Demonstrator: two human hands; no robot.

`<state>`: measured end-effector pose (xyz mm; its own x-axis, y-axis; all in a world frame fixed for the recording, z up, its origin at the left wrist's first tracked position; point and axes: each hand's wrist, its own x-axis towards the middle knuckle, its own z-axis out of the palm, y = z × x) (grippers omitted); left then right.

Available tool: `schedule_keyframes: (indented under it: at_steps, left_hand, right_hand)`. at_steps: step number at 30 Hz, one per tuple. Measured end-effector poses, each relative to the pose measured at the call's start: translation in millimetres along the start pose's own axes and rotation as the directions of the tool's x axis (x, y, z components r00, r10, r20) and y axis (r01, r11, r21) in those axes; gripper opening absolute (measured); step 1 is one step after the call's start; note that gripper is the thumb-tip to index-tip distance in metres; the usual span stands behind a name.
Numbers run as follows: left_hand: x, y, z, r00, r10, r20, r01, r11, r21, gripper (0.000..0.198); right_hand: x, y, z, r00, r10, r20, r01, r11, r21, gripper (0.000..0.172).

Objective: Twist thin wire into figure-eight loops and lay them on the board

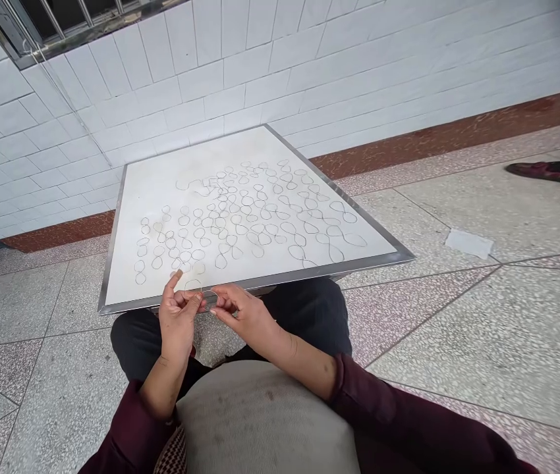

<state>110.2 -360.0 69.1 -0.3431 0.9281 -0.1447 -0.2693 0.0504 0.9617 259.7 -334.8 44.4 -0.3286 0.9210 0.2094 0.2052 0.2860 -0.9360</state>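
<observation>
At the near edge of the white table (126, 260), a thin wire loop (209, 292) is between my two hands. My left hand (178, 319) pinches it between thumb and fingers at its middle, with the index finger stretched up and away. My right hand (244, 315) has its thumb and fingertips closed on the right side of the same loop. A round curve of the wire stands up just behind the left thumb. Many thin wire pieces bent into figure-eights (297, 246) lie spread over the table, some overlapping near the middle. My fingers hide part of the held wire.
A grey metal rim (373, 261) borders the table, which stands by a white tiled wall (260, 72). My knees (309, 309) are under its near edge. On the floor to the right are a white sheet (468, 243) and another person's shoe (539, 172).
</observation>
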Motion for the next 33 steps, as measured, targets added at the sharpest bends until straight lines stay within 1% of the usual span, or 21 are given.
schedule_keyframes:
  at_steps: [3, 5, 7, 10, 12, 13, 15, 18, 20, 22, 23, 25, 30, 33]
  left_hand:
    - [-1, 0, 0.0, 1.0, 0.009, 0.014, -0.009, 1.0, -0.003, 0.071]
    - [-2, 0, 0.0, 0.999, 0.024, 0.024, -0.024, 1.0, 0.002, 0.068]
    - [-2, -1, -0.2, 0.999, 0.031, 0.029, -0.031, 0.999, 0.007, 0.065]
    - [-2, -2, -1.5, 0.998, 0.035, 0.044, -0.035, 0.999, 0.01, 0.062]
    - [-2, -3, -2.9, 0.998, 0.044, 0.055, -0.045, 0.999, 0.018, 0.061]
    - [-3, -3, -3.6, 0.997, 0.051, 0.062, -0.053, 0.998, 0.026, 0.062]
    - [-5, -2, -4.4, 0.993, 0.065, 0.097, -0.07, 0.997, 0.041, 0.065]
    - [-10, 1, -2.9, 0.978, 0.074, 0.193, -0.085, 0.995, 0.05, 0.069]
    - [-13, 2, -0.2, 0.968, 0.07, 0.241, -0.085, 0.995, 0.052, 0.071]
    - [-16, 3, 2.7, 0.964, 0.063, 0.258, -0.081, 0.995, 0.058, 0.072]
    - [-17, 3, 3.9, 0.964, 0.059, 0.261, -0.077, 0.995, 0.059, 0.072]
    - [-18, 3, 5.7, 0.964, 0.046, 0.261, -0.065, 0.996, 0.062, 0.072]
    - [-19, 2, 7.8, 0.97, -0.015, 0.243, 0.001, 0.998, 0.058, 0.07]
    - [-19, 1, 9.0, 0.968, -0.041, 0.249, 0.034, 0.999, 0.033, 0.068]
  right_hand:
    - [1, 3, -1, 0.986, 0.132, 0.099, -0.147, 0.976, 0.158, 0.027]
    - [0, 3, -1, 0.982, 0.151, 0.11, -0.169, 0.97, 0.173, 0.029]
    - [-2, 4, 0, 0.991, 0.111, 0.081, -0.118, 0.989, 0.091, 0.029]
    - [-6, 6, 2, 0.999, -0.031, 0.038, 0.034, 0.998, -0.061, 0.027]
    - [-7, 8, 1, 0.993, -0.112, 0.039, 0.116, 0.987, -0.108, 0.026]
    - [-7, 8, -1, 0.99, -0.126, 0.055, 0.132, 0.986, -0.105, 0.027]
    - [-4, 6, -6, 0.992, -0.093, 0.084, 0.097, 0.994, -0.053, 0.027]
    - [3, 0, -15, 0.992, 0.048, 0.113, -0.062, 0.99, 0.129, 0.026]
    - [7, -4, -19, 0.977, 0.127, 0.17, -0.171, 0.946, 0.276, 0.025]
    - [9, -7, -19, 0.96, 0.156, 0.232, -0.241, 0.882, 0.404, 0.023]
    - [9, -8, -18, 0.956, 0.16, 0.245, -0.26, 0.85, 0.458, 0.022]
    - [8, -8, -16, 0.957, 0.173, 0.233, -0.274, 0.804, 0.528, 0.021]
    - [4, -7, -11, 0.956, 0.233, 0.18, -0.294, 0.773, 0.562, 0.017]
    - [2, -9, -8, 0.958, 0.251, 0.138, -0.283, 0.751, 0.597, 0.016]
